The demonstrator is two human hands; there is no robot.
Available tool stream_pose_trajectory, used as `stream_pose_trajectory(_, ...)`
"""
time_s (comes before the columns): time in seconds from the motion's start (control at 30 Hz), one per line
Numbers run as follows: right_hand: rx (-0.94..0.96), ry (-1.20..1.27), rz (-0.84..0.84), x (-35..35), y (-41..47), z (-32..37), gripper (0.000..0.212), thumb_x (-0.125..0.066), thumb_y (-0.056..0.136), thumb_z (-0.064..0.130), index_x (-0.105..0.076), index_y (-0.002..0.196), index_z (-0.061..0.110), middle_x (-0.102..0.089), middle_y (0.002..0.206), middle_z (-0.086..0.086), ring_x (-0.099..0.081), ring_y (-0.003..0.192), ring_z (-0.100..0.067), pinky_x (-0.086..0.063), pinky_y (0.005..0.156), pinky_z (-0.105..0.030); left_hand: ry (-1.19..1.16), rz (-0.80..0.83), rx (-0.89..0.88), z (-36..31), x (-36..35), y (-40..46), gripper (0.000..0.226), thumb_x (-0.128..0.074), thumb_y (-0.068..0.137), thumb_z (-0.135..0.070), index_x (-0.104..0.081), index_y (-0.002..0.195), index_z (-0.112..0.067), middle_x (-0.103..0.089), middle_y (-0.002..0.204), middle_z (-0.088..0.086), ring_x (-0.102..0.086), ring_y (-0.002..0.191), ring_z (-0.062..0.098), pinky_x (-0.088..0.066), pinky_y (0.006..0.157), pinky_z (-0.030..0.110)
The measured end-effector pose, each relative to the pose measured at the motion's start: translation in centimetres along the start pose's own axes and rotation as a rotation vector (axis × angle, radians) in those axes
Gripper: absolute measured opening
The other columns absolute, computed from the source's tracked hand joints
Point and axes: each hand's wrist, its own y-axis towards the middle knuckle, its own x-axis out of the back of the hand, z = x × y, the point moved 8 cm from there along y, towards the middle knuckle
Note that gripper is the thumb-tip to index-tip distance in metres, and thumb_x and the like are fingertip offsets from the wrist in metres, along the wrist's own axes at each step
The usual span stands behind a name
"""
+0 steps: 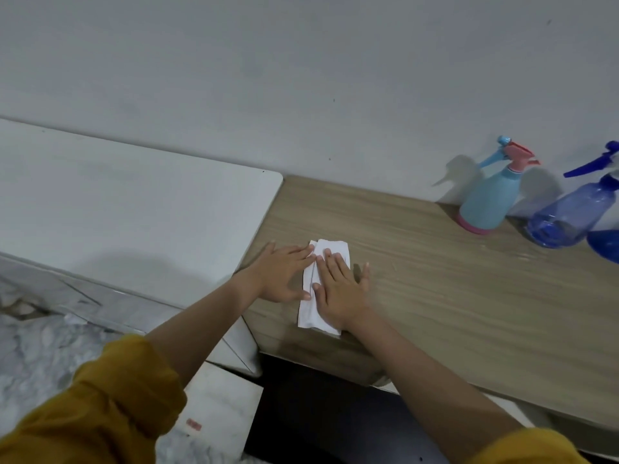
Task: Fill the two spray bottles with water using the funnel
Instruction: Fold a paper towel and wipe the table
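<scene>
We are seeing the two spray bottles standing at the far right of the wooden counter (435,262), close to the grey wall (301,78). The light blue spray bottle (489,202) with the pink base and pink-and-blue trigger head is standing just left of the clear blue spray bottle (569,216), whose dark blue trigger is reaching the picture's edge. A dark blue rounded thing (604,244), cut off by the right edge, is sitting just in front of the clear bottle; we cannot tell whether it is the funnel. Well apart from the bottles, near the counter's left end, a folded white cloth (321,296) is lying flat. Our left hand (284,276) and right hand (340,289) are both pressing on it, side by side, fingers straight and flat. Mustard sleeves (110,403) are covering our upper arms. A white surface (134,212) is adjoining the counter on the left.
</scene>
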Motion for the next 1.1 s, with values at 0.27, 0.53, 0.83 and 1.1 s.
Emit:
stream_pose_trajectory(0.27,0.001,-0.070,0.009,1.1,-0.5,-2.6,0.074,0.004,0.086,0.051,0.002,0.153,0.020,0.008,0.161,0.005,0.008,0.148,-0.012,0.025,0.104,-0.051,0.097,0.055,-0.022,-2.1,0.5,1.7,0.090,-0.035,0.085,-0.073,-0.001,0.152,-0.023,0.007,0.160,-0.003,0.002,0.148,0.016,0.002,0.113,0.059)
stream_pose_trajectory(0.53,-0.012,-0.140,-0.022,2.9,-1.5,-7.6,0.086,0.012,0.077,0.055,-0.002,0.153,0.017,0.003,0.162,0.001,0.002,0.149,-0.014,0.021,0.107,-0.049,0.110,0.053,-0.048,-6.4,1.6,5.4,0.093,-0.032,0.084,-0.074,-0.002,0.152,-0.018,0.006,0.160,0.000,0.000,0.148,0.017,0.000,0.113,0.062)
stream_pose_trajectory(0.83,-0.067,-0.194,-0.031,3.9,-3.5,-13.6,0.082,0.008,0.081,0.055,-0.001,0.153,0.017,0.004,0.162,0.001,0.009,0.148,-0.015,0.031,0.102,-0.046,0.124,0.074,-0.109,-11.8,2.6,8.6,0.093,-0.035,0.084,-0.073,-0.002,0.152,-0.019,0.006,0.161,-0.001,0.002,0.148,0.017,0.002,0.113,0.062)
stream_pose_trajectory(1.1,-0.121,-0.211,-0.034,5.0,-6.5,-19.2,0.077,0.004,0.086,0.054,-0.003,0.153,0.016,0.003,0.162,0.000,0.008,0.148,-0.016,0.034,0.100,-0.047,0.181,0.069,-0.181,-18.0,3.6,11.3,0.093,-0.034,0.085,-0.073,-0.002,0.152,-0.017,0.004,0.161,0.001,0.000,0.148,0.019,0.000,0.113,0.062)
